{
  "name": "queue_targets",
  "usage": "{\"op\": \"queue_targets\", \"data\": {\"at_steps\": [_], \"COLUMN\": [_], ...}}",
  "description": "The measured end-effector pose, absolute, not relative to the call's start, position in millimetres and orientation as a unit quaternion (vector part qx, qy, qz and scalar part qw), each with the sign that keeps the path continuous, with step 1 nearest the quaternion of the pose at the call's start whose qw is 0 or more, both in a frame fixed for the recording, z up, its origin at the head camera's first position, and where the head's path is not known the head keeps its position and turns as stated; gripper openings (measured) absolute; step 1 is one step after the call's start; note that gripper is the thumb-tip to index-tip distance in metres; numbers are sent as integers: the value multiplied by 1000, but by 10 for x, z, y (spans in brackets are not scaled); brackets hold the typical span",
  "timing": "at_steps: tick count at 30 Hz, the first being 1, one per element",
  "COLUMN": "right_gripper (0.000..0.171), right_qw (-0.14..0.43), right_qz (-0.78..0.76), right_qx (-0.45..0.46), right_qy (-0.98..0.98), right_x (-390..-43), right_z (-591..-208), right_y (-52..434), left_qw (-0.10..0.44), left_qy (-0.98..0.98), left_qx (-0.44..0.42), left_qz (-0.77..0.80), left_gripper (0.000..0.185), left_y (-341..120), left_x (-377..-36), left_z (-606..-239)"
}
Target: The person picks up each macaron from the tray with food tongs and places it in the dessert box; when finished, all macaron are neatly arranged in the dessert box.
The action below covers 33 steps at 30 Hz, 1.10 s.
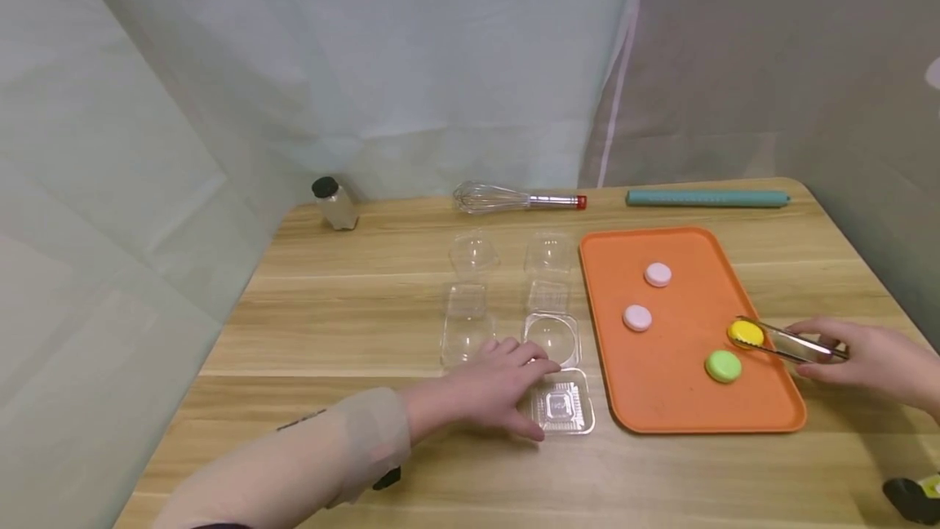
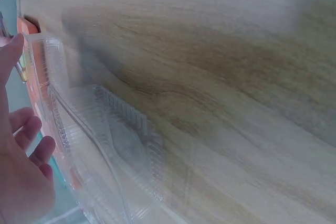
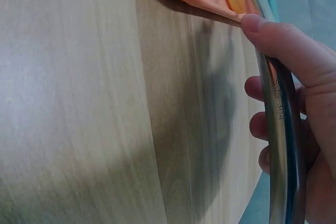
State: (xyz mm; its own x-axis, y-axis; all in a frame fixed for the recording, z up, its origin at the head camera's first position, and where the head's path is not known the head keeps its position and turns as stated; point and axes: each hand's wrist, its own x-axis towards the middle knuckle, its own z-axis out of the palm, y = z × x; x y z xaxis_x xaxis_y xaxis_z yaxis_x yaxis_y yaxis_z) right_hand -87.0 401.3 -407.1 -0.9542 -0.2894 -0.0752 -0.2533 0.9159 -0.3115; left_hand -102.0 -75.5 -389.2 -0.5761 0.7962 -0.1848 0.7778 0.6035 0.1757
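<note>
In the head view my right hand (image 1: 866,353) grips metal tongs (image 1: 796,341) near the tray's right edge. The tong tips lie either side of a yellow macaron (image 1: 747,334) on the orange tray (image 1: 683,406). A green macaron (image 1: 723,366) sits just beside it, and two pink macarons (image 1: 658,274) lie farther left. My left hand (image 1: 495,388), fingers spread and loosely bent, is at the near clear plastic box (image 1: 569,402), whose base faces up at me. Whether the fingertips touch its rim I cannot tell. The right wrist view shows thumb and fingers around the tongs (image 3: 278,108).
More clear plastic boxes (image 1: 467,300) with raised lids stand in two columns left of the tray. Along the back lie a whisk (image 1: 514,200) and a teal stick-shaped box (image 1: 707,198). A black-capped jar (image 1: 335,204) stands at the back left.
</note>
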Motion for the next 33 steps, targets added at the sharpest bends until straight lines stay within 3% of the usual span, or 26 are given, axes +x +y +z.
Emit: {"op": "queue_targets", "data": {"at_steps": [6,24,33], "right_gripper": [50,42,45], "right_qw": [76,-9,15], "right_qz": [-137,-156,-131], "right_qx": [-125,-195,-238], "right_qy": [980,968,962], "right_x": [-875,-997,-1072], "right_z": [-4043,-3836,-3648], "right_y": [3975,3605,3174], "left_qw": [127,102,101], "left_qy": [888,884,890], "left_qx": [442,455,443], "left_qz": [28,29,27], "left_gripper": [87,97,87], "left_y": [-747,-713,-713], "left_x": [-1008,-983,-975], "left_z": [-3889,-3957,-3965]}}
